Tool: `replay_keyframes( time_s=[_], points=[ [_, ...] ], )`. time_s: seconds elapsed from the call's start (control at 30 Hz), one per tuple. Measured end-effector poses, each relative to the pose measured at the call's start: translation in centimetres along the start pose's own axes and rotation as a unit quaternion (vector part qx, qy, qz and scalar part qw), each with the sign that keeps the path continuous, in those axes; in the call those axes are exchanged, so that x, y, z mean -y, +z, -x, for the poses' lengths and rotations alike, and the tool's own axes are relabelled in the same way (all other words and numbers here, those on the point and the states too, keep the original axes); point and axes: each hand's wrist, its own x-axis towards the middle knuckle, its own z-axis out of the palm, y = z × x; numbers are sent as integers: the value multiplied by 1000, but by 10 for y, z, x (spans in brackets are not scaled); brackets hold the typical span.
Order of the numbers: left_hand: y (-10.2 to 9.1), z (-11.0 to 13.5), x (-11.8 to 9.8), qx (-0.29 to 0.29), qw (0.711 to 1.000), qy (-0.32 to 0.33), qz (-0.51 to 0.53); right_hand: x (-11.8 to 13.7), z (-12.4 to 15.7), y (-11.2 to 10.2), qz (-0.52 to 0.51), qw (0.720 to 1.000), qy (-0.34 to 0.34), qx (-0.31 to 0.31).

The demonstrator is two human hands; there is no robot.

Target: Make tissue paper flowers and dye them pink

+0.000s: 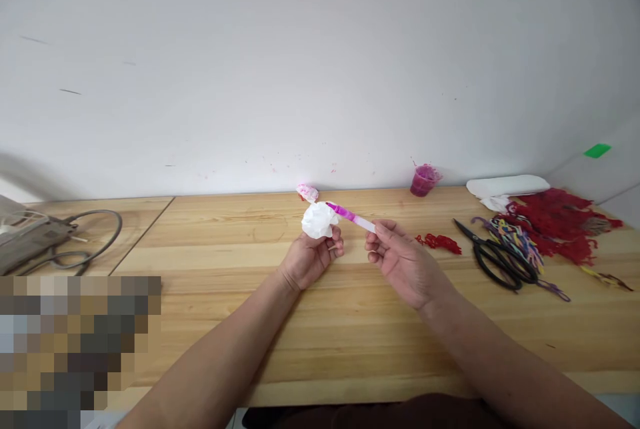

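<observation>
My left hand (313, 259) grips a crumpled white tissue bundle (319, 219) from below, above the middle of the table. Between the thumb and fingers of my right hand (400, 255) is a slim white stick (356, 218), its far half coated purple. The purple tip points left and lies at the upper right edge of the tissue bundle; whether it touches cannot be made out. Behind the bundle, by the wall, lies a second white bundle (307, 192) with pink stains and a bit of red under it. A small clear cup (425, 179) of purple stuff stands to the right.
Black scissors (495, 257) rest on the right beside multicoloured yarn (517, 239), red yarn cuttings (440, 243) and a red shredded heap (560, 222). A white roll (507, 186) lies by the wall. At the left are a power strip (35, 239) and grey cable (117, 229).
</observation>
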Motion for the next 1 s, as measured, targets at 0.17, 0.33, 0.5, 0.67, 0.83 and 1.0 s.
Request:
replay_keyframes(
  time_s=[0.17,0.33,0.5,0.67,0.83,1.0],
  points=[
    [-1,0,2,10,1000,-10,2,-9,0,-4,-7,1000,12,5],
    [-3,1,3,14,1000,-8,10,-14,-1,-7,-9,1000,19,16],
    [-1,3,1,9,1000,-6,13,-7,-7,-13,-50,998,7,34],
    [2,5,-1,25,1000,-12,2,-2,-11,-17,-50,998,5,32],
    [4,7,-3,41,999,-8,2,-7,-7,-15,-38,997,30,60],
    [4,10,-1,60,998,-22,4,-13,-5,-13,-41,994,55,90]
  ],
)
